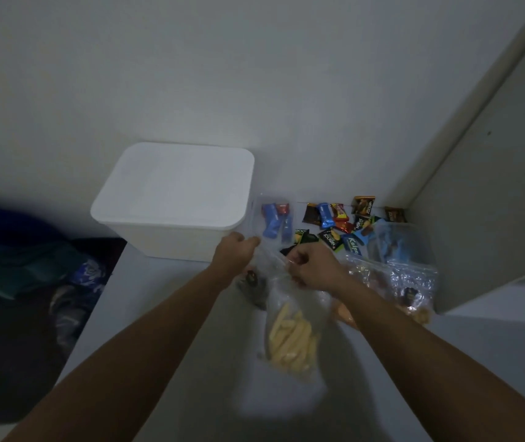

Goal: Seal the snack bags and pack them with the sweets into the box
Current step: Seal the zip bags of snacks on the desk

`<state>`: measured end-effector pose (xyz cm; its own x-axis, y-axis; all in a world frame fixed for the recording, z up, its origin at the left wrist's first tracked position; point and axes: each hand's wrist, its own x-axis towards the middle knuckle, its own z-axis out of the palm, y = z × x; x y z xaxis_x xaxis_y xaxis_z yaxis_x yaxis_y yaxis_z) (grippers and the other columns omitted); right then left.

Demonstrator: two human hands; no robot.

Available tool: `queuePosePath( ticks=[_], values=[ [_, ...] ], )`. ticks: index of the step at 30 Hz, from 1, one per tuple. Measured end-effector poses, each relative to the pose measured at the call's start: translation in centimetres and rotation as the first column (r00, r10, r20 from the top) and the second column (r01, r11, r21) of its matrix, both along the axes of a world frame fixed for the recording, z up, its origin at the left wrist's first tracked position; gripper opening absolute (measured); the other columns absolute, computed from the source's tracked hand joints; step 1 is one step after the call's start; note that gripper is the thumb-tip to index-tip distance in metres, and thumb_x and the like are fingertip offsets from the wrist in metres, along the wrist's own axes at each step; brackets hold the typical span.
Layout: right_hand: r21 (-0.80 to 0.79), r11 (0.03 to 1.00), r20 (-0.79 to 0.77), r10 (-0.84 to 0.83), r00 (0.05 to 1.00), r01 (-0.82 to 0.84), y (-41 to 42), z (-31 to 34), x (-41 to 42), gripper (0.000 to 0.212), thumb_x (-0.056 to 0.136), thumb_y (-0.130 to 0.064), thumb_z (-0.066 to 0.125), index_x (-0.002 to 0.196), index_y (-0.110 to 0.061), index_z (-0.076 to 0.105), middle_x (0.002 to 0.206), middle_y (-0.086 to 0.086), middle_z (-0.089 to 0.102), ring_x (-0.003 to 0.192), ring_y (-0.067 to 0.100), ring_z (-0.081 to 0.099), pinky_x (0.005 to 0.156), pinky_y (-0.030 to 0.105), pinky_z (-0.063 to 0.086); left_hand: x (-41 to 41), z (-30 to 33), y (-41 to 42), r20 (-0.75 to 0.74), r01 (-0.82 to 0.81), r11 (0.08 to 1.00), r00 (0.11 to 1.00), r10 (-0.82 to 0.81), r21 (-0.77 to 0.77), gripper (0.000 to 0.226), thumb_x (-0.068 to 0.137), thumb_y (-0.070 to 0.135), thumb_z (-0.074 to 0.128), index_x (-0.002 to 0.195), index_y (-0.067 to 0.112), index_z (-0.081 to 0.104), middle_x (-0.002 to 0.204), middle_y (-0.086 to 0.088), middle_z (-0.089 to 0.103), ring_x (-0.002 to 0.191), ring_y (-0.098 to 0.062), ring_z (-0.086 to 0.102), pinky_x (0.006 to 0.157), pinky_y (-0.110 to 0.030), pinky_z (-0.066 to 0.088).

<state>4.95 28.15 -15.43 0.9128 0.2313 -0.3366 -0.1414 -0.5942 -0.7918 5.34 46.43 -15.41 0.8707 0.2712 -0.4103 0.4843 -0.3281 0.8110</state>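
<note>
A clear bag of pale yellow snack sticks [291, 339] hangs in the air above the white table. My left hand [234, 255] pinches the bag's top edge at its left end. My right hand [314, 267] pinches the same edge at its right end. The white box [172, 199] stands behind my left hand with its lid on. Several wrapped sweets [334, 223] lie loose at the back right by the wall. Another clear bag holding blue sweets [275, 221] leans beside the box. More clear snack bags [408, 272] lie to the right of my right hand.
The white table [197, 362] ends at a left edge, beyond which dark cloth and bags [31, 269] lie lower down. A grey wall stands behind the box, and a pale cabinet panel [494, 202] closes off the right side.
</note>
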Motion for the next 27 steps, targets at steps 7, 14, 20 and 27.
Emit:
queuePosePath(
  ticks=[7,14,20,27],
  values=[
    [-0.049,0.998,0.083,0.047,0.995,-0.043,4.1,1.5,-3.6,0.016,0.084,-0.002,0.067,0.079,-0.017,0.065,0.079,0.008,0.066,0.068,0.022,0.068,0.064,0.036,0.061,-2.9,0.4,4.5,0.076,-0.021,0.984,0.997,0.034,-0.177,0.025,0.085,0.027,0.070,0.089,0.003,0.067,0.066,-0.011,0.058,0.050,-0.019,0.049,0.047,-0.022,0.043],
    [-0.038,0.996,0.127,-0.080,0.989,0.086,7.6,2.0,-5.0,0.007,0.079,-0.019,0.076,0.080,-0.018,0.069,0.081,0.002,0.071,0.079,0.020,0.070,0.078,0.041,0.060,-5.3,0.4,8.2,0.085,-0.043,0.981,0.995,0.061,-0.191,0.012,0.079,0.006,0.072,0.084,-0.004,0.070,0.069,-0.014,0.062,0.049,-0.016,0.058,0.060,-0.027,0.052],
    [0.005,0.981,0.188,-0.193,0.963,0.195,10.5,2.9,-5.6,0.010,0.083,-0.020,0.072,0.077,-0.012,0.071,0.071,0.002,0.071,0.069,0.019,0.071,0.077,0.041,0.060,-6.3,1.3,9.7,0.175,-0.043,0.996,0.983,0.058,-0.084,0.011,0.072,0.004,0.066,0.062,0.009,0.069,0.062,-0.009,0.068,0.056,-0.022,0.066,0.064,-0.032,0.057],
    [-0.051,0.976,0.358,-0.178,0.917,0.210,11.9,3.8,-6.2,0.008,0.085,-0.012,0.066,0.079,-0.009,0.070,0.073,0.003,0.069,0.071,0.017,0.068,0.071,0.031,0.059,-7.3,1.6,10.8,0.241,-0.104,0.995,0.965,0.103,-0.008,0.014,0.061,0.018,0.061,0.062,0.010,0.072,0.056,-0.003,0.068,0.060,-0.018,0.068,0.063,-0.034,0.058]
  ],
)
